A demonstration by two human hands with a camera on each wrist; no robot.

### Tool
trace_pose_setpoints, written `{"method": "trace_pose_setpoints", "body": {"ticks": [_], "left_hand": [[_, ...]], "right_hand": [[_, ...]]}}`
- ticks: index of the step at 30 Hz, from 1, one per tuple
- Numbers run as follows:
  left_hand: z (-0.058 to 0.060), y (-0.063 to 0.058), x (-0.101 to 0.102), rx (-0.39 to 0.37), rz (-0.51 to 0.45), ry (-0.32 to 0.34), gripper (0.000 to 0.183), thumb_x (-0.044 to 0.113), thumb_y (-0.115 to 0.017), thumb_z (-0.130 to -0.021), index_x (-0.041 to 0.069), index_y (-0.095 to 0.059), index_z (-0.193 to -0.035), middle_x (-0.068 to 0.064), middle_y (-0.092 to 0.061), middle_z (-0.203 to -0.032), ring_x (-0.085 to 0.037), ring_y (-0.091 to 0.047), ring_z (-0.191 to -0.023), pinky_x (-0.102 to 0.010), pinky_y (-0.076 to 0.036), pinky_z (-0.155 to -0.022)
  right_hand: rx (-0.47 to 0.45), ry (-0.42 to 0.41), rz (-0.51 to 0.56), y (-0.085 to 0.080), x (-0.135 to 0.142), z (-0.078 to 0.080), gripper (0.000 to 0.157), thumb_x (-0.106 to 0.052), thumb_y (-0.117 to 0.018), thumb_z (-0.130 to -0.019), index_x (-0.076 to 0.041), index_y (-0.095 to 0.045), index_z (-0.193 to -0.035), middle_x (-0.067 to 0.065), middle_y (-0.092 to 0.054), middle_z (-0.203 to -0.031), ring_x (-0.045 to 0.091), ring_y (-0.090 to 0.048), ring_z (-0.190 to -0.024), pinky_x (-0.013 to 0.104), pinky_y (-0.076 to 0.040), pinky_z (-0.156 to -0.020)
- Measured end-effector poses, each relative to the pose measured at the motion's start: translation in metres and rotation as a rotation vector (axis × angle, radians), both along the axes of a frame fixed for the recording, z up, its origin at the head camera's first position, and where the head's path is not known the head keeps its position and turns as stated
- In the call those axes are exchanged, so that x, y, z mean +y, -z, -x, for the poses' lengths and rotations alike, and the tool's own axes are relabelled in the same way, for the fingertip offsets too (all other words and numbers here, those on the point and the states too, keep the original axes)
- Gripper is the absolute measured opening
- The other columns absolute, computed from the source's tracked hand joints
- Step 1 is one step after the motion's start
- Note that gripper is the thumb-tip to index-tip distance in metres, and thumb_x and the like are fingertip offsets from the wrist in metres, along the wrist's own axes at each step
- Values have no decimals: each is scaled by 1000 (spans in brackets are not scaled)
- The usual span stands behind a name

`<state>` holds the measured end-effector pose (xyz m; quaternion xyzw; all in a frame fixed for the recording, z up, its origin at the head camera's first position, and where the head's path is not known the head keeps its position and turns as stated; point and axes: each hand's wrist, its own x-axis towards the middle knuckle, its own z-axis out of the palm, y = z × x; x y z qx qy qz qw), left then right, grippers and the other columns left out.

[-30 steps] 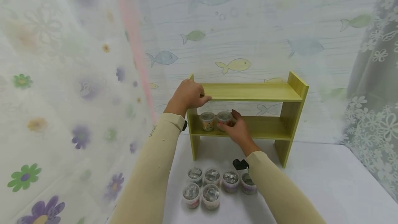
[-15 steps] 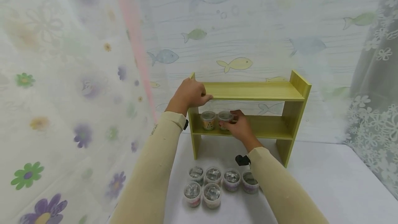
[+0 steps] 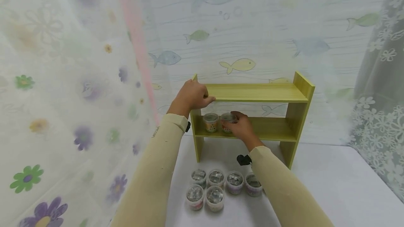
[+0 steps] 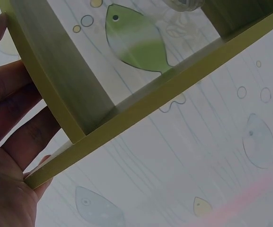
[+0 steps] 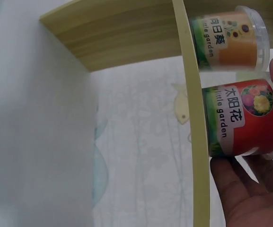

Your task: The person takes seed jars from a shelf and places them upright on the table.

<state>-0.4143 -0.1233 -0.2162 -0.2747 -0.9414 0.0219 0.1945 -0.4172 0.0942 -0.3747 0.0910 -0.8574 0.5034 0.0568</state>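
A yellow-green wooden shelf [image 3: 252,92] stands on the white table. My left hand [image 3: 193,95] grips its upper left corner; in the left wrist view the fingers [image 4: 13,109] wrap the side panel and board end. On the middle board, my right hand [image 3: 243,128] holds a clear-lidded cup with a red flower label [image 5: 257,120], thumb and fingers on opposite sides. The red cup stands upright near the board's front edge. Beside it on the left is a similar cup with an orange sunflower label [image 5: 235,40], which neither hand touches.
Several lidded cups [image 3: 215,196] stand on the table [image 3: 341,185] in front of the shelf, below the right forearm. A fish-print curtain [image 3: 268,27] hangs behind the shelf, and a flower-print curtain [image 3: 63,97] on the left.
My right hand's fingers have closed in around the rim of the red cup, which stays at nearly the same spot. The left hand keeps its hold on the shelf corner.
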Motion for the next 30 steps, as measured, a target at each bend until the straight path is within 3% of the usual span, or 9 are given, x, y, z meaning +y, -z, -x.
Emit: {"method": "trace_pose_setpoints", "body": {"ticks": [7,17,26,30], "left_hand": [[1,-1,2,-4,7,-2,65,54,-62,-100,21,-40,-49,6,-29,-46,-13,-25,-44,-48,-49,-100],[2,1,1,12,6,-2,65,54,-64,-100,21,-38,-49,6,-27,-47,-12,-23,-45,-38,-44,-76],[-2,0,1,13,-2,2,65,52,-65,-99,21,-38,-49,6,-27,-47,-11,-22,-45,-35,-39,-68],[-3,-1,2,10,1,1,65,51,-65,-99,20,-38,-48,6,-26,-48,-11,-21,-47,-36,-38,-71]], "right_hand": [[3,23,-23,2,5,1,81,-54,-71,-94,-10,-46,-156,16,-48,-157,38,-55,-136,57,-51,-105],[-43,-2,12,1,15,-11,84,-57,-74,-91,-13,-45,-157,16,-53,-152,37,-57,-133,54,-53,-102],[15,6,-27,2,21,-17,82,-57,-75,-90,-13,-50,-154,14,-59,-145,33,-63,-124,50,-57,-93],[45,11,-18,4,23,-20,79,-52,-77,-91,-9,-51,-153,15,-64,-138,31,-67,-117,45,-59,-87]]}}
